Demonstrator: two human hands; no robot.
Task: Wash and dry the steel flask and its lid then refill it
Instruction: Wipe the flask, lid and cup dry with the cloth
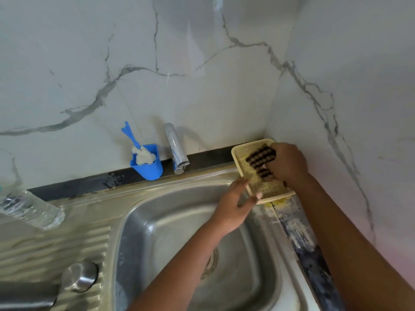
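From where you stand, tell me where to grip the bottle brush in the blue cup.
Pinch the bottle brush by its blue handle, coming from above and the left. The handle leans up-left, clear of the blue cup; the white bristle head sits down inside it.

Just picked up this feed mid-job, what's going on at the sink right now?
A person is at the sink, reaching into the corner. The right hand grips a dark scrubber in the beige tray, and the left hand steadies the tray's near edge with relaxed fingers. A steel lid sits on the drainboard at lower left, next to what looks like the flask lying at the frame's edge. The tap shows no water, so washing seems not yet begun.
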